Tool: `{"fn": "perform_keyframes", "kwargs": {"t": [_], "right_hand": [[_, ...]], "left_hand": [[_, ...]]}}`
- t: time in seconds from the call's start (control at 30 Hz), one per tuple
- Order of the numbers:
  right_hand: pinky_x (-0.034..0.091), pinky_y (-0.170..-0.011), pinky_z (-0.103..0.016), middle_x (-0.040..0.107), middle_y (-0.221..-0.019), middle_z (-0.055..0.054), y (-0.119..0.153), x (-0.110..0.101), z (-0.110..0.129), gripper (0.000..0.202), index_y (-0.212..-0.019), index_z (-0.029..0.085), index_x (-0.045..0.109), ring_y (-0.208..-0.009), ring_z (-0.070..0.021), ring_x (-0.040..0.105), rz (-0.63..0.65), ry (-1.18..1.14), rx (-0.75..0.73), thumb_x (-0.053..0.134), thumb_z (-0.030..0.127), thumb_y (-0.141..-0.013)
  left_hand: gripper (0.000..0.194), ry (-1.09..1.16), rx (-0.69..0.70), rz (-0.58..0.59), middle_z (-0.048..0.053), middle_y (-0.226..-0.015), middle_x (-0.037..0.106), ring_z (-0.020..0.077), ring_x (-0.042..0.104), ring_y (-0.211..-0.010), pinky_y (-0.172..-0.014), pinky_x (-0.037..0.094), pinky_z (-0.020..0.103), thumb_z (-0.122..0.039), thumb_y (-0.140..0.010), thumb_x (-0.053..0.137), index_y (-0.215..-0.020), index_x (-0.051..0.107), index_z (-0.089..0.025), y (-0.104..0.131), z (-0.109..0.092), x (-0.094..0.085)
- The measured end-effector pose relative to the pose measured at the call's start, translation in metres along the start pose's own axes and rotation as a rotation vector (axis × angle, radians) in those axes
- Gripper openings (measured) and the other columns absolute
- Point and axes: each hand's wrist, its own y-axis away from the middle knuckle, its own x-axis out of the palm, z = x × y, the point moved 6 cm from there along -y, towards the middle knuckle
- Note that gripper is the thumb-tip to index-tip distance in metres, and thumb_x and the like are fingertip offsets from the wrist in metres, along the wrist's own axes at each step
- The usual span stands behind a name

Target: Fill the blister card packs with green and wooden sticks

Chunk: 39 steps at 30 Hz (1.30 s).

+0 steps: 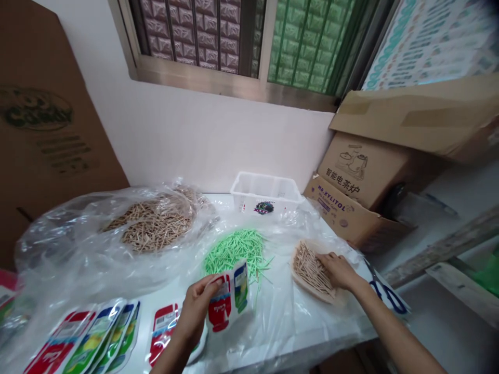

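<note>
My left hand point(198, 307) grips a small printed pouch point(230, 298), red with "Cola" on one half and blue and green on the other. It is held upright in front of a pile of thin green sticks point(236, 249). My right hand point(338, 269) reaches into a shallow tan tray point(325, 295) of pale thin sticks point(310, 267). Its fingertips are down among the sticks; whether they pinch any is hidden. Beside my left forearm lies another red pouch point(160, 324), partly covered. A fanned stack of pouches point(91, 337) rests at the lower left.
A clear plastic bag point(70, 228) with brown sticks point(156, 228) spreads at the back left. Against the wall stands a white basket point(268, 195). Scissors point(390, 296) lie at the right edge, near stacked cardboard boxes point(362, 171). A tall carton point(47, 156) rises on the left.
</note>
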Motion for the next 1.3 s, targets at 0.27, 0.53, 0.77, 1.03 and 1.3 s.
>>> {"fn": "perform_keyframes", "kwargs": {"t": [0.27,0.53,0.77,1.03,1.3], "right_hand": [[0.03,-0.082,-0.033,0.06,-0.1,-0.015,-0.015,0.016,-0.001,0.023,-0.094,0.014,0.061,-0.099,-0.0257,0.048,-0.057,-0.021,0.01,0.04,0.014,-0.085],[0.037,-0.07,-0.027,0.064,-0.083,-0.012,-0.017,0.016,-0.014,0.03,-0.095,0.013,0.051,-0.078,-0.0199,0.058,-0.152,-0.227,0.148,0.024,0.026,-0.094],[0.041,-0.07,-0.023,0.066,-0.093,-0.009,-0.019,0.016,-0.027,0.04,-0.104,0.016,0.046,-0.086,-0.0173,0.061,-0.18,-0.382,0.29,0.011,0.033,-0.094],[0.04,-0.074,-0.029,0.067,-0.094,-0.019,-0.045,0.026,-0.024,0.032,-0.088,0.011,0.061,-0.09,-0.0243,0.062,-0.079,-0.393,0.367,0.044,0.038,-0.084],[0.039,-0.072,-0.031,0.066,-0.083,-0.012,-0.04,0.014,-0.029,0.021,-0.086,0.017,0.055,-0.081,-0.0225,0.06,-0.159,-0.606,0.365,0.041,0.033,-0.085]], "left_hand": [[0.039,0.022,-0.067,0.017,0.005,-0.065,0.069,0.0192,0.063,-0.058,-0.056,0.049,0.028,-0.04,-0.062,0.073,-0.089,0.07,-0.012,-0.006,0.008,0.021],[0.04,0.003,-0.076,0.021,0.005,-0.066,0.069,0.0181,0.062,-0.056,-0.054,0.049,0.027,-0.042,-0.063,0.073,-0.089,0.068,-0.012,-0.016,0.014,0.028],[0.035,-0.03,-0.093,0.016,0.002,-0.062,0.067,0.0175,0.062,-0.056,-0.053,0.048,0.026,-0.04,-0.065,0.072,-0.086,0.066,-0.013,-0.017,0.013,0.039],[0.036,-0.053,-0.108,0.041,0.004,-0.063,0.068,0.0165,0.061,-0.053,-0.051,0.046,0.024,-0.042,-0.063,0.072,-0.082,0.067,-0.012,-0.021,0.022,0.053],[0.041,-0.101,-0.068,0.035,0.003,-0.063,0.067,0.0166,0.06,-0.052,-0.049,0.045,0.024,-0.045,-0.061,0.072,-0.085,0.067,-0.013,-0.035,0.017,0.049]]}}
